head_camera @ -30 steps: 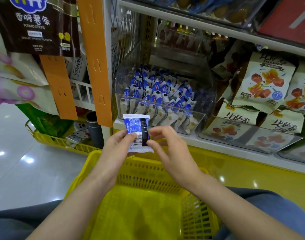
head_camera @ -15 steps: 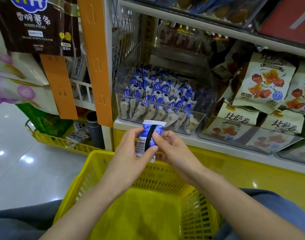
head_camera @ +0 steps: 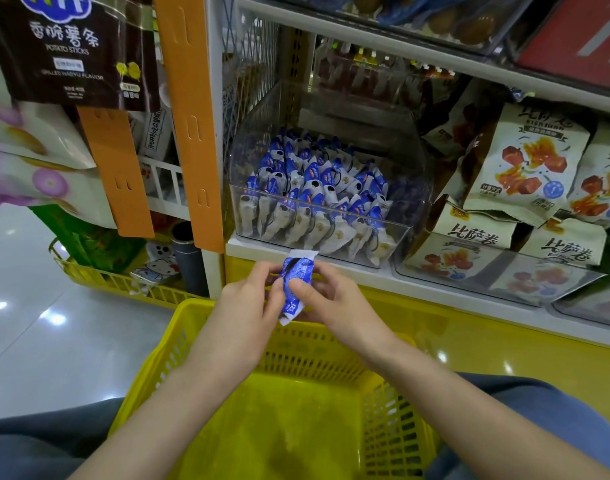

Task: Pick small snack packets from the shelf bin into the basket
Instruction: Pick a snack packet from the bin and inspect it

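- One blue-and-white snack packet is held by both hands. The left hand pinches its left edge with curled fingers; the right hand has its thumb pressed on the lower front and fingers behind.
- The packet is roughly upright, crimped end up. It's out of the shelf bin, just in front of the shelf edge, above the far rim of the basket. Not in the basket yet.
- A two-hand hold is more than this light a thing needs; my read is it's being checked or turned, not carried.
- The basket sits on the lap directly below the hands, so letting go there should land the packet inside.
- The bin has a low clear front wall and its packets stand on end, so the front row is easy to pluck.
- Likely next: free one hand, lower past the rim, release. Risk: the packet clips the rim and falls outside.
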Tool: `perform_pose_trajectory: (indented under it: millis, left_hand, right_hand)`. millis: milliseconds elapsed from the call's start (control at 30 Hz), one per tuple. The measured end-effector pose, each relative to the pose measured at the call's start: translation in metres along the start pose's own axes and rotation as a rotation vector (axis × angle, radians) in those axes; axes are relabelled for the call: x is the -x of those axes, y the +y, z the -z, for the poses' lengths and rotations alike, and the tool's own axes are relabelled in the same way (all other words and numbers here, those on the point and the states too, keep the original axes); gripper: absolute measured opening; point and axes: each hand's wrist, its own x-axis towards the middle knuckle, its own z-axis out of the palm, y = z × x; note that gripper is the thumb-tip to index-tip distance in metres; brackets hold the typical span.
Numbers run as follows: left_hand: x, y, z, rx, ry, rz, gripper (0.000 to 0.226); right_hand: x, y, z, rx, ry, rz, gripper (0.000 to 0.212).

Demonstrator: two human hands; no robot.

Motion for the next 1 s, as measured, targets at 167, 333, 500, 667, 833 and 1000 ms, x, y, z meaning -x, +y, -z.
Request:
perform_pose_trajectory:
  millis: [167, 333, 500, 667, 833, 1000]
  left_hand:
    - [0.000, 0.004, 0.010, -0.225, 0.003, -0.094, 0.022]
    - [0.000, 0.009, 0.011, -0.239, 0.003, -0.048, 0.021]
    - [-0.001, 0.009, 0.012, -0.248, 0.014, -0.075, 0.025]
    - [-0.001, 0.004, 0.006, -0.202, 0.015, -0.033, 0.023]
    - [0.004, 0.004, -0.004, -0.058, -0.085, -0.003, 0.037]
    - [0.000, 0.000, -0.005, 0.053, -0.132, 0.027, 0.033]
  right_hand:
    - [0.000, 0.003, -0.001, 0.112, -0.012, 0.042, 0.028]
    - [0.000, 0.005, 0.000, 0.262, -0.001, 0.113, 0.033]
    - [0.000, 0.006, 0.003, 0.305, -0.004, 0.118, 0.032]
    - [-0.001, 0.007, 0.004, 0.249, 0.015, 0.082, 0.031]
    - [-0.007, 0.005, 0.010, 0.102, 0.072, 0.053, 0.018]
    - [-0.010, 0.010, 0.010, 0.115, 0.103, 0.033, 0.019]
